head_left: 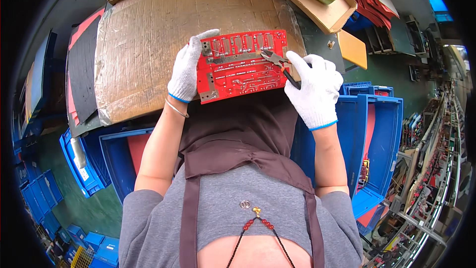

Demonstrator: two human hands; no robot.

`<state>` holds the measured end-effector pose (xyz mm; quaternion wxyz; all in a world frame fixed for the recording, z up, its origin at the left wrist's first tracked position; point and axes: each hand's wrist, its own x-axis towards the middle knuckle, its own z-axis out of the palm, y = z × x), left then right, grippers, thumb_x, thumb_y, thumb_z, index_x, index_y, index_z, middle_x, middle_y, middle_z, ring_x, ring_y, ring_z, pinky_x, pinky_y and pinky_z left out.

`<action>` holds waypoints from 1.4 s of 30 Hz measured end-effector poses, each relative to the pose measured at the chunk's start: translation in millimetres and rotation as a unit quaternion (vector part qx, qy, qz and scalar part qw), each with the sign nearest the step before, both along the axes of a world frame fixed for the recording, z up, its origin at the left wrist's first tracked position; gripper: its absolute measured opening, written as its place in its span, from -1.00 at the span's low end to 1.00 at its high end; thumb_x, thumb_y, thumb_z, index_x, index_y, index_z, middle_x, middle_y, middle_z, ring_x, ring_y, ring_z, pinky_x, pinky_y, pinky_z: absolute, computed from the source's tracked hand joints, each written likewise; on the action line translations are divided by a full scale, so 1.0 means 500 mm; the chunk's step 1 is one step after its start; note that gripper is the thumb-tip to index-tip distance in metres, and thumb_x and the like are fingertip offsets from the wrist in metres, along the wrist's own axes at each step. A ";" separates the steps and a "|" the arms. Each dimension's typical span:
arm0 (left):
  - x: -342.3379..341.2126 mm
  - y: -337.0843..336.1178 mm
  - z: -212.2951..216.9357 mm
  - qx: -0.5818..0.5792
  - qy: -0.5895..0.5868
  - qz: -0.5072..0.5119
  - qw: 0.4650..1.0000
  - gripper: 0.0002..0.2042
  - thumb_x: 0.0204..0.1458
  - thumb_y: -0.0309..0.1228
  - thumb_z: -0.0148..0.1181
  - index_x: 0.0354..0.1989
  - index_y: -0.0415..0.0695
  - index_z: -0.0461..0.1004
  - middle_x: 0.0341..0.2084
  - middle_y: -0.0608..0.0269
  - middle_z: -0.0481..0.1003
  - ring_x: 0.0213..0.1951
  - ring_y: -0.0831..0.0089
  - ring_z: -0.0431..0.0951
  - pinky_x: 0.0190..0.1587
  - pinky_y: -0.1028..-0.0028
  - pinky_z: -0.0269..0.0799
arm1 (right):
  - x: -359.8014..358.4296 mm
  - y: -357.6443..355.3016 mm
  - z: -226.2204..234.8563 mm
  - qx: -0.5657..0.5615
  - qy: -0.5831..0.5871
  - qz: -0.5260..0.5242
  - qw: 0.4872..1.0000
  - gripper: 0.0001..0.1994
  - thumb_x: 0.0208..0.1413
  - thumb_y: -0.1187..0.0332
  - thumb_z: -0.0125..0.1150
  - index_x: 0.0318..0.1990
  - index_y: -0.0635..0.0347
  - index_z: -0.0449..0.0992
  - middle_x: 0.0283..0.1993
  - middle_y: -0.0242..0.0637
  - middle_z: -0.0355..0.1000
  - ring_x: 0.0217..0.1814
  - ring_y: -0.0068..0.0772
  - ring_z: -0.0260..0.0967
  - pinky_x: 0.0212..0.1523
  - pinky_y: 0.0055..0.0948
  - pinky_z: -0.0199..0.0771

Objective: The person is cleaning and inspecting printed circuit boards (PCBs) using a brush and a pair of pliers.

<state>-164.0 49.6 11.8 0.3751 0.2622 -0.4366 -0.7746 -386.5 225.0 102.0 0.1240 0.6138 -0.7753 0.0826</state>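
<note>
At the board's left edge, the gloved left hand (186,69) pinched the red circuit board (241,64) over the cardboard-covered bench (144,34). To its right, the right hand (315,89) was closed around small cutters (277,62) whose tips touched the board; a slip could probably have gouged a trace.

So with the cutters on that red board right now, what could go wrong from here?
1. The left hand grips the red circuit board by one edge only, so it may twist under the cutters.
2. The right hand works the tips close to the board's face; a slip could nick it.
3. The board sits over the lap, not flat on the cardboard, so clipped bits may drop out of sight.
</note>
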 end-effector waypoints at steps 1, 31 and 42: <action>0.001 -0.001 -0.002 0.001 0.000 0.001 1.000 -0.44 0.51 -0.03 -0.19 0.32 -0.28 0.45 0.13 0.08 0.57 0.12 0.40 0.58 0.26 0.33 0.48 | 0.001 -0.002 0.001 0.003 0.002 0.001 1.000 -0.39 -0.11 0.26 0.52 0.21 -0.26 0.59 0.02 -0.32 0.44 0.12 -0.17 0.37 0.07 -0.16 0.28; 0.003 -0.001 -0.001 -0.018 -0.010 0.006 1.000 -0.48 0.51 -0.06 -0.15 0.28 -0.27 0.49 0.05 0.12 0.61 0.07 0.44 0.60 0.22 0.36 0.49 | -0.024 -0.016 -0.014 -0.019 -0.001 0.048 0.999 -0.42 -0.12 0.35 0.50 0.17 -0.17 0.61 -0.03 -0.32 0.45 0.09 -0.16 0.39 0.11 -0.16 0.28; 0.001 0.002 0.005 -0.014 0.004 0.003 1.000 -0.48 0.49 -0.06 -0.10 0.28 -0.28 0.49 0.08 0.12 0.60 0.07 0.45 0.59 0.21 0.37 0.49 | -0.032 -0.009 -0.034 0.002 -0.004 0.045 0.999 -0.44 -0.12 0.35 0.47 0.15 -0.19 0.60 -0.05 -0.37 0.45 0.02 -0.21 0.39 -0.02 -0.22 0.30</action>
